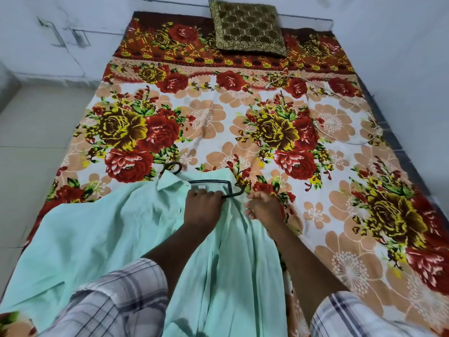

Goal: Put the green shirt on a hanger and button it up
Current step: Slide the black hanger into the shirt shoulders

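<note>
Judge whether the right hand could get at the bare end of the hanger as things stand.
Probably yes. The bare end of the hanger pokes out of the shirt right beside the right hand, with only bedsheet between them. The left hand grips the hanger further along, leaving that end free.

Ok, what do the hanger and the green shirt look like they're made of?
The hanger: thin dark matte rod bent into shape, probably coated wire, possibly plastic. The green shirt: light matte woven cloth, draping in soft folds and creases, likely cotton or a blend.

short plaid sleeves (126, 295) (white, grey-blue checks), forearms bare; both arms alike
</note>
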